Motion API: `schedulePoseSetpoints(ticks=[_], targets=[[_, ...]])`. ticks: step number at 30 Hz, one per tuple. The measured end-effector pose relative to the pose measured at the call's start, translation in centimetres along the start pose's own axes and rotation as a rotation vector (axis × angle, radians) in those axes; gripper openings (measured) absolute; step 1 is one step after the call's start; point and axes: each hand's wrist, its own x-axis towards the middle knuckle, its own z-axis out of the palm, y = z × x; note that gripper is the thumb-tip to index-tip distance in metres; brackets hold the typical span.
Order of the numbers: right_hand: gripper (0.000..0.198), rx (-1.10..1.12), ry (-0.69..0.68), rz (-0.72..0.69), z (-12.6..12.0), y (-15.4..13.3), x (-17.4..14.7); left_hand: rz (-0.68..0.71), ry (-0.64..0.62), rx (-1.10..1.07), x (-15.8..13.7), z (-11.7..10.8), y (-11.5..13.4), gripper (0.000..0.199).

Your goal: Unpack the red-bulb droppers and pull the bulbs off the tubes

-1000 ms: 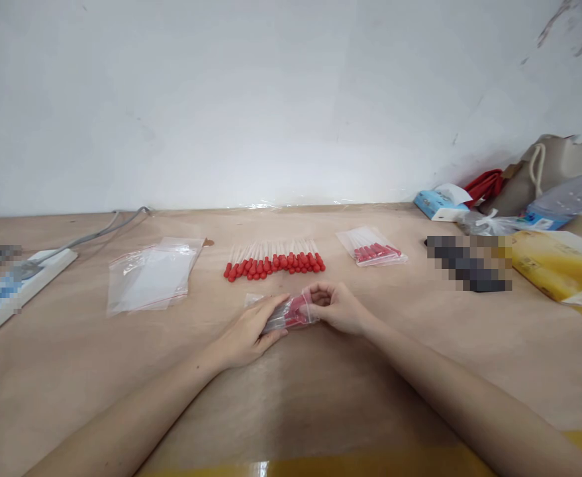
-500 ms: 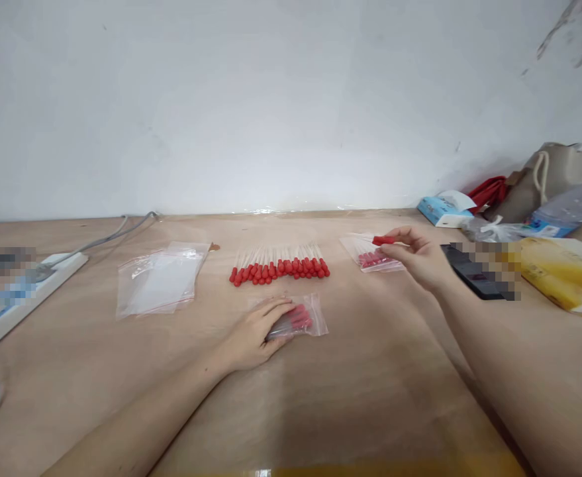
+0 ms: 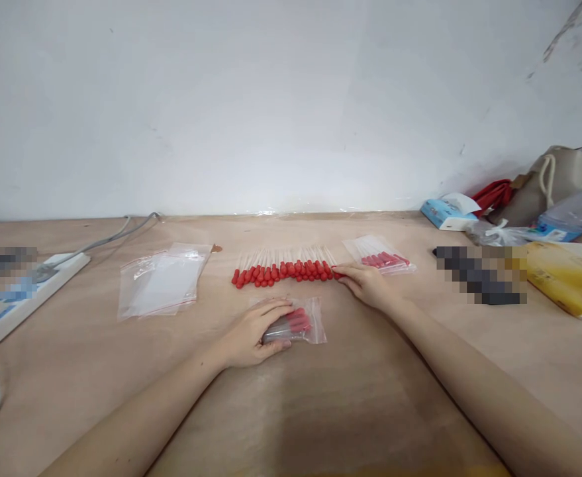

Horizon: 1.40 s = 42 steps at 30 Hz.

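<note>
Droppers with red rubber bulbs and thin clear tubes lie side by side in a row, bulbs toward me. My right hand is at the row's right end, thumb and fingertips pinched on a red bulb; the rest of that dropper is hard to make out. My left hand grips a clear zip bag from its left side, fingers over the top and thumb below. Red bulbs show inside this bag. Just beyond my right hand lies another zip bag with several red-ended droppers.
Flat zip bags are stacked on the left. A power strip with a grey cable stands at far left. On the right are a blurred dark object, a yellow packet, a blue tissue pack and a plastic bottle.
My right hand has moved left and toward me, from above the right-hand zip bag to the right end of the dropper row. My left hand stays on its bag.
</note>
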Motion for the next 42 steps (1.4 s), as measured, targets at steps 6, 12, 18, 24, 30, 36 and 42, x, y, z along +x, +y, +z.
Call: schedulePoseSetpoints(ticks=[6, 12, 18, 24, 30, 36, 42], targets=[[0.032, 0.064, -0.017, 0.069, -0.5, -0.9, 0.1, -0.013, -0.017, 0.001, 0.0, -0.2, 0.2, 0.057], [0.015, 0.171, 0.137, 0.176, -1.6, -4.8, -0.3, -0.009, -0.031, -0.029, -0.1, -0.6, 0.3, 0.045], [0.016, 0.361, -0.17, 0.187, 0.0, -8.4, -1.7, -0.046, -0.012, -0.026, 0.1, -0.3, 0.1, 0.039], [0.015, 0.291, -0.236, 0.082, 0.7, -9.7, -0.9, -0.02, -0.01, 0.048, 0.0, -0.1, 0.2, 0.047], [0.012, 0.431, -0.215, 0.155, 1.0, -10.9, -0.8, -0.007, -0.013, 0.059, 0.0, 0.1, 0.2, 0.05], [0.019, 0.811, -0.218, 0.34, 2.2, -11.2, -1.2, -0.001, -0.035, 0.084, 0.0, 0.2, 0.2, 0.051], [0.025, 0.921, -0.211, 0.537, 0.5, -9.9, -1.1, -0.035, -0.086, 0.121, 0.0, 0.0, 0.2, 0.056]])
